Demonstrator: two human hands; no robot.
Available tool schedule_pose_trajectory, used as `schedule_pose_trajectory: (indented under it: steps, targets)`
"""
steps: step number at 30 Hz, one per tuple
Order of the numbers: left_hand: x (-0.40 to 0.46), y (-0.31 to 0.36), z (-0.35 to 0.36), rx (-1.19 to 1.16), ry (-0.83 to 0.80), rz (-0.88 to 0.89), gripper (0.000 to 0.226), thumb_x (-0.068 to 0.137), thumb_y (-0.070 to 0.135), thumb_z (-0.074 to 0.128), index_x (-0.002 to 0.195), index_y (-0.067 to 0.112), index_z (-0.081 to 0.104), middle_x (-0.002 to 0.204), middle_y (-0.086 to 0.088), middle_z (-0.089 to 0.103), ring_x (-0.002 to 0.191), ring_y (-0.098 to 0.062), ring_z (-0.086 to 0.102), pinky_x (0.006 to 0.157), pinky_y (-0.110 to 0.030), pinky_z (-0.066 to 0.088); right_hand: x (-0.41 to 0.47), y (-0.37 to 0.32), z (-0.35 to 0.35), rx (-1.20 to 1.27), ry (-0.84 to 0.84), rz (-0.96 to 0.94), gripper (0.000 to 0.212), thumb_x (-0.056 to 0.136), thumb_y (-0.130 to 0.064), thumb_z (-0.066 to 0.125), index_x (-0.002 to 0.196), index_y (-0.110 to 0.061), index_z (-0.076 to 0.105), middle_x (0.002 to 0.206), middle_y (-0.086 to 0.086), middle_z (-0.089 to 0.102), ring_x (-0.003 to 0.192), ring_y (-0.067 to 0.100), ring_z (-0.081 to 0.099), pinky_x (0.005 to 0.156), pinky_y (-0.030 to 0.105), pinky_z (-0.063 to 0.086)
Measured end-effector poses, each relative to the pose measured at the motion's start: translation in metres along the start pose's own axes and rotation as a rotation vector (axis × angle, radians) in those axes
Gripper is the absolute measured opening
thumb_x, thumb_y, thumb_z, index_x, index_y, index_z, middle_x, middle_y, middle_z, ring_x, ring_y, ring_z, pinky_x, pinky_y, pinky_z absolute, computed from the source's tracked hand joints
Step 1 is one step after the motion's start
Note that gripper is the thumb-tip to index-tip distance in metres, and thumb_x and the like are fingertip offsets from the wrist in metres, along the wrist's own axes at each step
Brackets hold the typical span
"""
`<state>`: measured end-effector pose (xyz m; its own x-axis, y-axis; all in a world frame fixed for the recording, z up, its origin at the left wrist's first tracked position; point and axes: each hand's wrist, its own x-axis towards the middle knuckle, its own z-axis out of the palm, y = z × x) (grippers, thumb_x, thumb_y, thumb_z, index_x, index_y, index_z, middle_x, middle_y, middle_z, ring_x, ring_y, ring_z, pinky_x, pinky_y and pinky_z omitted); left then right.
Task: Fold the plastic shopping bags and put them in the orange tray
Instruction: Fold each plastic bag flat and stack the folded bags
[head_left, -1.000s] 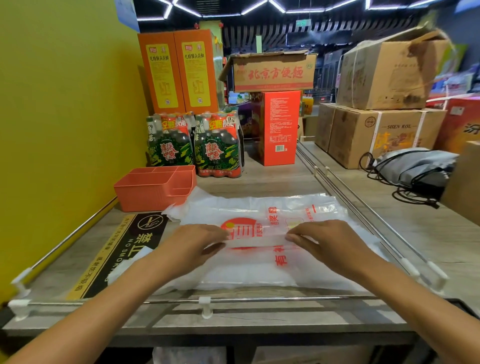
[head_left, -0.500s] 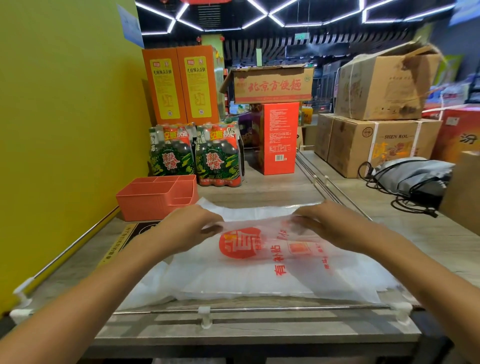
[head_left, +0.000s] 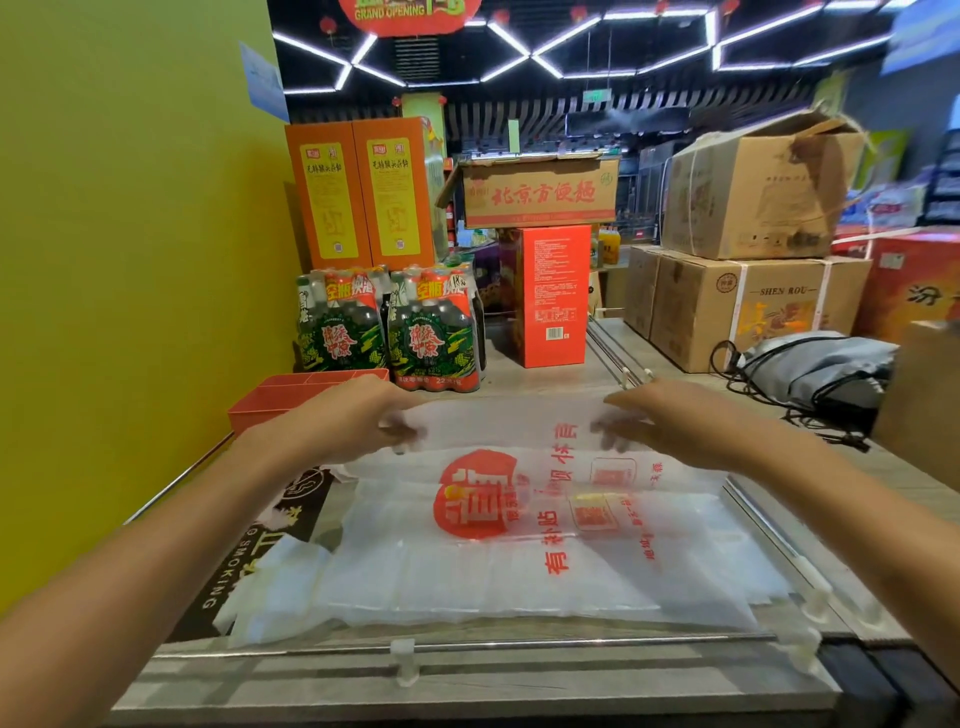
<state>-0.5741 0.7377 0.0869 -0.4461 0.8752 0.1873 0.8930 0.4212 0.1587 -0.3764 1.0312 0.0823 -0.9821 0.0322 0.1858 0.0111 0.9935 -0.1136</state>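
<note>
A translucent plastic shopping bag (head_left: 519, 525) with a red round logo and red lettering lies spread on the counter, over more clear plastic underneath. Its far edge is lifted off the counter. My left hand (head_left: 358, 421) pinches that edge on the left, and my right hand (head_left: 660, 415) pinches it on the right, both raised above the bag. The orange tray (head_left: 270, 400), with dividers inside, stands at the back left against the yellow wall; my left hand partly hides it.
Two shrink-wrapped packs of green bottles (head_left: 389, 332) stand just behind the tray. A red box (head_left: 550, 296) and cardboard cartons (head_left: 737, 306) fill the back. A grey drawstring bag (head_left: 821, 374) lies at the right. Metal rails (head_left: 457, 644) edge the counter.
Both hands have lifted the bag's far edge up and away from me, moving farther apart. The camera has tilted up.
</note>
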Motion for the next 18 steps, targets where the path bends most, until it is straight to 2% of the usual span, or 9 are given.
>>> schedule_pose_trajectory:
  steps: [3,5,7,8,9,11,14,16,18]
  targets:
    - [-0.002,-0.001,-0.005,0.008,0.017,0.014,0.038,0.093,0.017,0.07,0.092,0.053,0.057,0.091,0.024,0.071,0.087,0.007,0.068,0.084,-0.031,0.059,-0.003,0.007,0.002,-0.114,-0.004,0.031,0.029,0.094,-0.028,0.068,0.123,-0.028,0.065,0.108,-0.016,0.063,0.093,0.002,0.055,0.071,0.007,0.037]
    - [-0.005,-0.001,-0.007,0.022,0.011,0.029,0.044,0.093,0.016,0.069,0.093,0.057,0.054,0.087,0.03,0.067,0.086,0.008,0.067,0.081,-0.025,0.059,-0.003,0.013,0.004,-0.137,-0.023,0.066,0.024,0.092,-0.028,0.071,0.116,-0.027,0.069,0.1,-0.016,0.067,0.087,0.003,0.06,0.071,0.014,0.043]
    - [-0.007,-0.005,-0.006,0.1,0.0,0.021,0.043,0.094,0.013,0.068,0.104,0.054,0.058,0.093,0.026,0.069,0.088,0.003,0.068,0.08,-0.025,0.058,-0.003,0.02,0.004,-0.112,-0.036,0.075,0.012,0.093,-0.027,0.071,0.104,-0.027,0.073,0.084,-0.018,0.068,0.078,-0.002,0.063,0.07,0.017,0.048]
    - [-0.008,-0.009,-0.004,0.162,-0.001,0.002,0.037,0.095,0.012,0.067,0.113,0.044,0.065,0.098,0.019,0.072,0.089,-0.001,0.068,0.08,-0.027,0.059,-0.003,0.022,0.005,-0.127,-0.031,0.074,0.008,0.093,-0.027,0.069,0.1,-0.028,0.073,0.082,-0.018,0.069,0.078,-0.002,0.065,0.072,0.02,0.052]
    - [-0.007,-0.012,-0.003,0.226,0.006,-0.02,0.037,0.095,0.01,0.065,0.12,0.037,0.066,0.101,0.014,0.073,0.09,-0.004,0.068,0.08,-0.029,0.059,-0.003,0.024,0.005,-0.163,-0.011,0.075,0.008,0.095,-0.028,0.067,0.1,-0.029,0.073,0.085,-0.018,0.07,0.081,-0.002,0.065,0.074,0.023,0.054]
    - [-0.01,-0.016,0.0,0.285,0.043,-0.047,0.045,0.096,0.006,0.061,0.132,0.034,0.062,0.101,0.009,0.073,0.089,-0.006,0.066,0.076,-0.029,0.059,-0.006,0.025,0.003,-0.24,0.052,0.069,0.012,0.1,-0.029,0.06,0.105,-0.029,0.07,0.094,-0.017,0.071,0.085,0.0,0.064,0.071,0.019,0.05]
    - [-0.019,-0.015,-0.006,0.283,0.181,-0.055,0.052,0.095,0.0,0.058,0.137,0.031,0.059,0.095,0.007,0.072,0.079,-0.005,0.061,0.069,-0.023,0.054,-0.014,0.021,-0.005,-0.31,0.15,0.072,0.023,0.104,-0.031,0.052,0.123,-0.03,0.065,0.107,-0.007,0.072,0.085,0.009,0.061,0.066,0.019,0.041]
    - [-0.027,-0.012,-0.015,0.246,0.293,-0.034,0.053,0.091,-0.006,0.062,0.133,0.026,0.063,0.085,0.011,0.065,0.067,0.004,0.049,0.059,-0.012,0.04,-0.02,0.016,-0.019,-0.341,0.204,0.081,0.032,0.105,-0.029,0.05,0.134,-0.035,0.06,0.115,-0.003,0.072,0.094,0.016,0.068,0.07,0.024,0.047]
    - [-0.035,-0.014,-0.026,0.202,0.371,0.014,0.06,0.084,-0.013,0.066,0.129,0.027,0.065,0.083,0.011,0.063,0.062,0.008,0.044,0.052,-0.009,0.033,-0.028,0.01,-0.033,-0.319,0.241,0.08,0.037,0.104,-0.025,0.051,0.138,-0.037,0.057,0.119,-0.003,0.072,0.099,0.02,0.07,0.075,0.03,0.055]
